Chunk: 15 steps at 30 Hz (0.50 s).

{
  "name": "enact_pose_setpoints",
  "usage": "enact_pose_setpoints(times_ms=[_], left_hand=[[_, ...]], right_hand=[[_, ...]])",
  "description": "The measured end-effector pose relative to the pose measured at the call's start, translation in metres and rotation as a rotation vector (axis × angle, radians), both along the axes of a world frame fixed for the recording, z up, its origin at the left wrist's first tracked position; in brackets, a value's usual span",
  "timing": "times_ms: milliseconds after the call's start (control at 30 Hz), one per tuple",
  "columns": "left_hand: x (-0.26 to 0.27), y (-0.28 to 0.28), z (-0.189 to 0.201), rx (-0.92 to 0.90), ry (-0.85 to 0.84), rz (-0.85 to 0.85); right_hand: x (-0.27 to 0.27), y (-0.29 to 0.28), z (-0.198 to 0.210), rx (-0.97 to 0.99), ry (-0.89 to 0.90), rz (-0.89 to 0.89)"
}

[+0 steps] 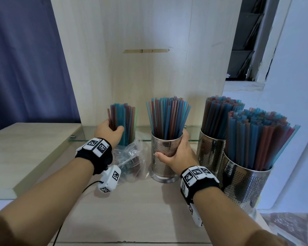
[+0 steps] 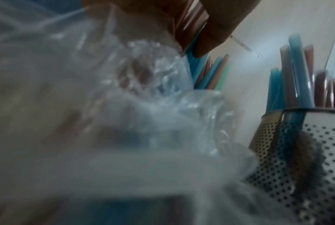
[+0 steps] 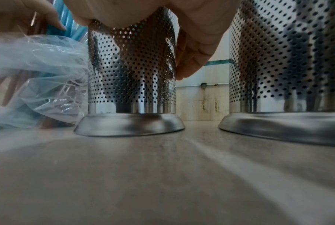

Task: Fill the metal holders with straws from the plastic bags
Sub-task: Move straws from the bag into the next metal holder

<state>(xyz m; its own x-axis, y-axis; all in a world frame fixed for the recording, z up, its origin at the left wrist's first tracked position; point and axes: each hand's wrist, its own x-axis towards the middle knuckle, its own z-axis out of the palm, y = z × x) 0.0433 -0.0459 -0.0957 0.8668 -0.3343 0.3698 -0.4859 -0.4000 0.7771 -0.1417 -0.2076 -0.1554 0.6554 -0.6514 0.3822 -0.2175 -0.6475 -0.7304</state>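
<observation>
My left hand (image 1: pixel 110 132) grips an upright bundle of blue and red straws (image 1: pixel 124 121) whose lower ends stand in a crumpled clear plastic bag (image 1: pixel 132 157). In the left wrist view the bag (image 2: pixel 124 106) fills most of the frame, with the bundle of straws (image 2: pixel 207 73) above it. My right hand (image 1: pixel 178 153) is wrapped around the middle perforated metal holder (image 1: pixel 163 166), which stands on the counter partly filled with straws (image 1: pixel 168 118). The right wrist view shows that holder (image 3: pixel 131 73) upright on its base, fingers (image 3: pixel 193 50) curled round its right side.
Two fuller metal holders (image 1: pixel 210 153) (image 1: pixel 245 185) stand to the right, packed with straws. A wooden panel (image 1: pixel 149 50) rises behind. A glass shelf edge (image 1: pixel 78 137) runs along the back. A raised wooden ledge (image 1: pixel 25 148) lies at the left.
</observation>
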Motion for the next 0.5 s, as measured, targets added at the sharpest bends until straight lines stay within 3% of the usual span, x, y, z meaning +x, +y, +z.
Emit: enact_pose_setpoints(times_ms=[200,500], left_hand=[[0.0065,-0.0023,0.0036,-0.178,0.147,-0.027],[0.0061,-0.0029,0.0000,-0.115,0.057,-0.023]], right_hand=[[-0.0001,0.0002,-0.0004,0.001,0.005,-0.011],[-0.0021,0.0007,0.0010,0.020,0.004,-0.002]])
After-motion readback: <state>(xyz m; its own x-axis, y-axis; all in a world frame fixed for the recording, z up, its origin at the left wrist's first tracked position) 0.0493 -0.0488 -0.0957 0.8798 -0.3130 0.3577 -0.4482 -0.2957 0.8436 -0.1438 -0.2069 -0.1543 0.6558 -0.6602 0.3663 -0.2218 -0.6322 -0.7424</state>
